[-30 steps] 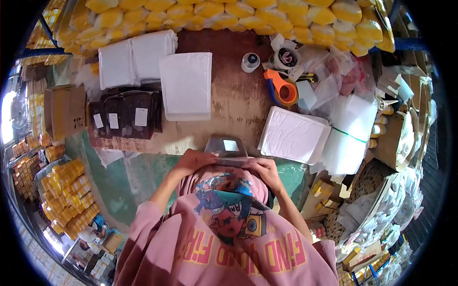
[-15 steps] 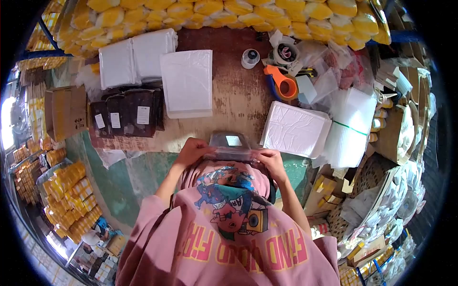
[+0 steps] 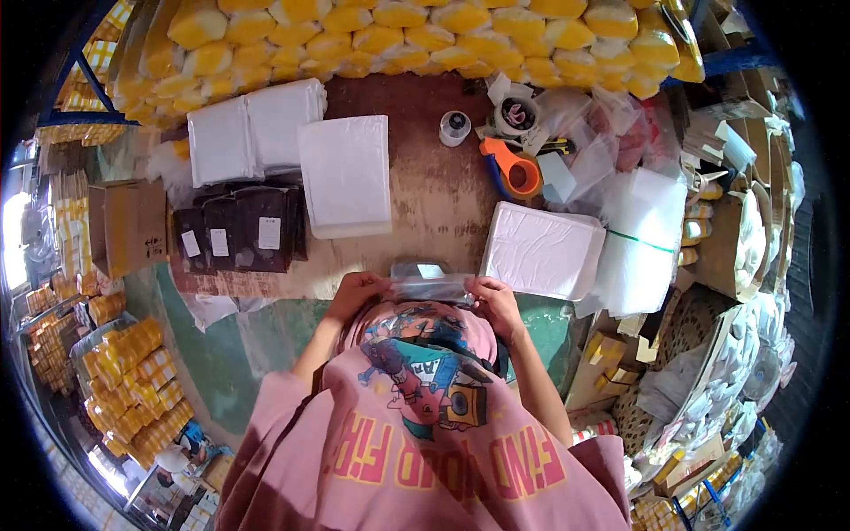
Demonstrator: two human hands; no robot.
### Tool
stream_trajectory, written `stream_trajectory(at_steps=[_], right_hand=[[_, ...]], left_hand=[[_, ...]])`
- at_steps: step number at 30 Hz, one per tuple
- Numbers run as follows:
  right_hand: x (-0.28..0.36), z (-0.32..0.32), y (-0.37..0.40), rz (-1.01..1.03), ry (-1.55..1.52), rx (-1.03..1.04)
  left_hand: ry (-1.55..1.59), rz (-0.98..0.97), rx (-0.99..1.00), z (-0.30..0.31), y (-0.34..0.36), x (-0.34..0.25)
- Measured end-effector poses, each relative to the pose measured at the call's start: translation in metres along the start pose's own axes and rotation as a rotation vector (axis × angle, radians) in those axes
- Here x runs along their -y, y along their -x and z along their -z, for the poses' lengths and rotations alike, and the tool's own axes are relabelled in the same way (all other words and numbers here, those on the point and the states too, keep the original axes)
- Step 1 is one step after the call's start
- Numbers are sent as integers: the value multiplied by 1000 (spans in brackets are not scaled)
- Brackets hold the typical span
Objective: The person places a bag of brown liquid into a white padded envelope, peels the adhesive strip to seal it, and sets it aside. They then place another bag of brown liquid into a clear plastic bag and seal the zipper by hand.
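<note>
At the near edge of the table, a clear plastic bag [image 3: 431, 288] with something dark inside and a white label lies in front of my body. My left hand [image 3: 359, 294] pinches the left corner of its open-looking clear edge. The right corner is pinched by my right hand [image 3: 496, 303]. Beyond and to the left lie dark packages [image 3: 257, 232] with white labels, like the one in the bag. A white packet stack [image 3: 542, 250] sits close to my right hand, and another white packet [image 3: 345, 177] lies farther off on the left.
An orange and blue tape dispenser [image 3: 513, 170] and a small bottle [image 3: 455, 128] stand toward the back. Clear plastic sleeves [image 3: 639, 241] bound with a green band lie at the right. Yellow-and-white packs [image 3: 425, 40] form a wall behind the table. A cardboard box [image 3: 128, 228] stands left.
The clear edge of the bag has been raised and folded toward the dark contents, covering more of them. Both hands keep their pinch. The whole view has shifted slightly, with the table lower in it.
</note>
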State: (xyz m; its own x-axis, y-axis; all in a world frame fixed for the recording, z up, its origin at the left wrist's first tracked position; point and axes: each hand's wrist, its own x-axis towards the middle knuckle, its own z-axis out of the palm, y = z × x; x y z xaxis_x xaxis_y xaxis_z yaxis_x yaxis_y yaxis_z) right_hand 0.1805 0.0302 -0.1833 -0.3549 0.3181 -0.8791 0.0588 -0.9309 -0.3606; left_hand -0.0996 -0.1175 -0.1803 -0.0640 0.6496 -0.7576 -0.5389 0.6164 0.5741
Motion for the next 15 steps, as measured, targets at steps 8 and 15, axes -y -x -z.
stream_trajectory(at_steps=[8,15], right_hand=[[8,3,-4,-86,25,89],[30,-6,-12,22,421,207]], left_hand=[[-27,24,-9,-1,-2,-1],[-72,-3,47,0,-7,-8]])
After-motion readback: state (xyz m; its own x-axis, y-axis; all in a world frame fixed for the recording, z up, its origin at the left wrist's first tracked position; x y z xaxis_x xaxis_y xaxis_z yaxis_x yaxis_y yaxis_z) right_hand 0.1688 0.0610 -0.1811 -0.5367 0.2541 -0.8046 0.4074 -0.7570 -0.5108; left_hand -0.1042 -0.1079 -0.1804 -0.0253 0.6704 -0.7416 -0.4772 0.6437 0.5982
